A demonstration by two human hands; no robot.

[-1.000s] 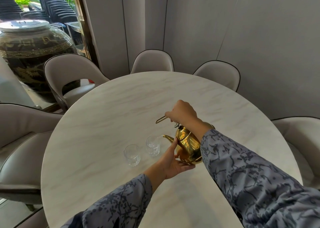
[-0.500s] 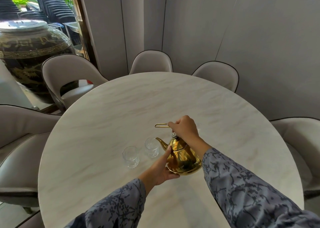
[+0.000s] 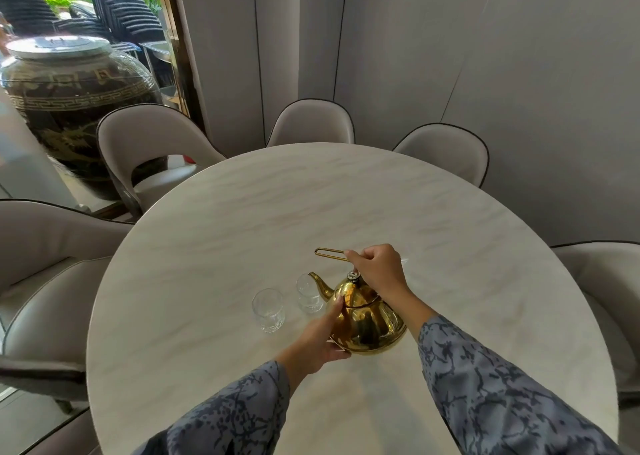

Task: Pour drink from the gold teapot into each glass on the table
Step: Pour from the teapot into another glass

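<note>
A gold teapot (image 3: 369,319) stands near upright at the middle of the round marble table (image 3: 242,212), its spout pointing left over the rim of the right glass (image 3: 308,293). My right hand (image 3: 377,267) grips the teapot's thin wire handle above the lid. My left hand (image 3: 320,337) presses against the pot's left side and base, thumb up near the lid. A second clear glass (image 3: 268,310) stands to the left of the first, apart from the pot. Whether either glass holds liquid is unclear.
Beige padded chairs ring the table: one at the back left (image 3: 145,150), one at the back (image 3: 311,122), one at the back right (image 3: 446,150), others at both sides. A large dark ceramic jar (image 3: 69,101) stands behind the left chairs.
The teapot has come down from a steep leftward tilt to nearly upright and sits lower, close to the table. Both hands stayed on it.
</note>
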